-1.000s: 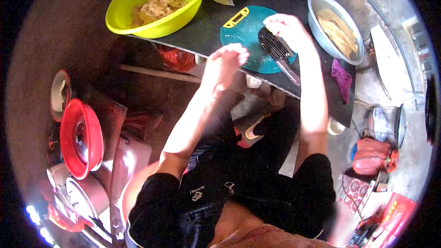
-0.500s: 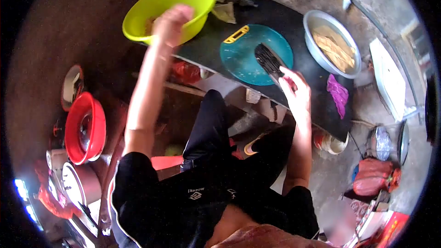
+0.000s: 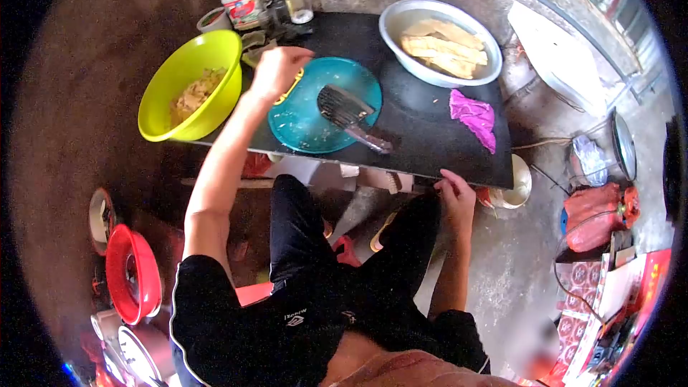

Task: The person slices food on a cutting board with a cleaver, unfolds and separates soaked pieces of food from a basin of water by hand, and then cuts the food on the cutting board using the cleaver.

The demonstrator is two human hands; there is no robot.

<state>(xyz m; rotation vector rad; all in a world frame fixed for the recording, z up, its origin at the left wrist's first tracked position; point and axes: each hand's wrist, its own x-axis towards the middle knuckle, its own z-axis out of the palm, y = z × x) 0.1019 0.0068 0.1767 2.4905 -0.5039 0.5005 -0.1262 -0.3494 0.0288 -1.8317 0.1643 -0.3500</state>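
Observation:
A round teal cutting board (image 3: 297,127) with a yellow handle lies on the black table. Across the board rests a cleaver (image 3: 344,109) with a dark, patterned blade, its handle reaching past the board's near edge. My left hand (image 3: 278,73) is over the board's yellow handle, fingers pressed together; whatever they may hold is hidden. Close to the table's front edge, my right hand (image 3: 456,197) has its fingers loosely bent and apart, with nothing visible in them. To the left, a lime-green basin (image 3: 228,89) contains chopped pale pieces.
A silver basin (image 3: 393,36) with pale yellow folded sheets stands at the table's back right. A purple cloth (image 3: 474,118) lies in front of it. Bottles and jars, including a white jug (image 3: 242,6), line the back left. A red basin (image 3: 147,272) is lower left.
The cleaver has left my right hand and lies on the board. My right hand has drawn back to the table edge. My left hand has moved from the green basin to the board.

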